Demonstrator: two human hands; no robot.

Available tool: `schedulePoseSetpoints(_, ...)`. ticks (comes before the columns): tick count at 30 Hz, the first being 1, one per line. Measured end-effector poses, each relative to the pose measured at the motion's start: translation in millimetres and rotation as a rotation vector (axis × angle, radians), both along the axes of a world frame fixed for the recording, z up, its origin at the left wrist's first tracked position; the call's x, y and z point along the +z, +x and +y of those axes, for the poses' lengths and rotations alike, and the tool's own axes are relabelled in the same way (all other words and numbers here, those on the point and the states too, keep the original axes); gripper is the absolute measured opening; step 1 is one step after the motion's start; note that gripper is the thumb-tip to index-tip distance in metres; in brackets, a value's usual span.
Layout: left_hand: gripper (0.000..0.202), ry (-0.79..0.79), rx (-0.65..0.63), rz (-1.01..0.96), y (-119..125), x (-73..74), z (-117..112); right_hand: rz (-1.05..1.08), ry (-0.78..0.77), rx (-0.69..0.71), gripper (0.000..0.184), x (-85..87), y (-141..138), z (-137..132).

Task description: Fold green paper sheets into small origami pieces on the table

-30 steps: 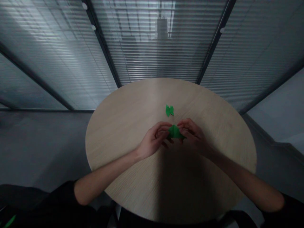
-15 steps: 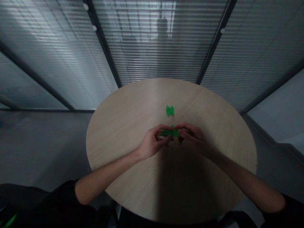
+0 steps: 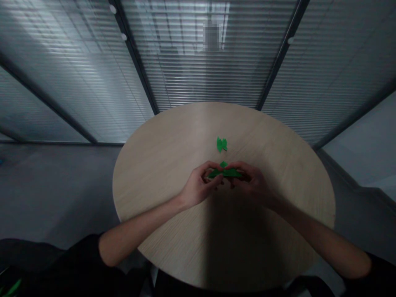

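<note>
Between my two hands is a folded piece of green paper [image 3: 230, 173], held just above the middle of the table. My left hand [image 3: 201, 183] pinches its left side, thumb in front and fingers behind. Around the right side curl the fingers of my right hand [image 3: 252, 181], partly in shadow. A pointed green tip rises behind the fingertips. Farther back on the tabletop lies a small green folded paper shape [image 3: 221, 144] with two wing-like halves, apart from both hands.
The round light wood table [image 3: 161, 148] carries a dark shadow on its near side. Beyond its far edge stand glass panels with blinds [image 3: 185, 82] in dark frames. Grey floor [image 3: 83, 181] shows to the left.
My right thumb and fingers have shifted on the green paper, so more of its right side shows. The paper looks flatter and wider. The shape farther back has stayed put.
</note>
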State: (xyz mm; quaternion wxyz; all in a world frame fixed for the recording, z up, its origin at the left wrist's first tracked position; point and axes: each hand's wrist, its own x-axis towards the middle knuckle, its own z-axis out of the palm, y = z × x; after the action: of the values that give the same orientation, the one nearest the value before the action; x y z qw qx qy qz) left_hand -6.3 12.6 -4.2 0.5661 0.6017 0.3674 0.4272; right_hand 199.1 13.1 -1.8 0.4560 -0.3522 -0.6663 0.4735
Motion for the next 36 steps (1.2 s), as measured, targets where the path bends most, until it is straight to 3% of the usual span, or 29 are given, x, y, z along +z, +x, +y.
schedulePoseSetpoints(9, 0.025, 0.005, 0.028, -0.011, 3.6, 2.0, -3.2, -0.049, 0.038, -0.032, 0.026, 0.6, -2.4, -1.5)
schedulePoseSetpoints(13, 0.025, 0.079, 0.044, 0.045, 3.7, -0.3, -3.7, -0.064, 0.051, -0.068, 0.025, 1.1, -4.0, -2.5)
schedulePoseSetpoints(18, 0.024, 0.21, 0.062, 0.192, 1.0, -4.7, -4.2, -0.011, -0.06, -0.028, 0.025, 5.3, -3.7, -3.0)
schedulePoseSetpoints(24, 0.025, 0.313, 0.046, 0.269, -1.8, -3.8, -4.8, 0.03, -0.12, -0.01, 0.01, 4.2, -1.5, -0.1)
schedulePoseSetpoints(29, 0.031, 0.252, 0.023, 0.208, -2.0, 2.1, -5.6, -0.012, -0.029, -0.062, 0.015, 2.4, -1.2, 0.0)
schedulePoseSetpoints(36, 0.024, 0.122, -0.057, 0.031, 0.2, 4.6, -5.9, -0.092, 0.09, -0.103, 0.015, -3.8, -3.0, -3.0)
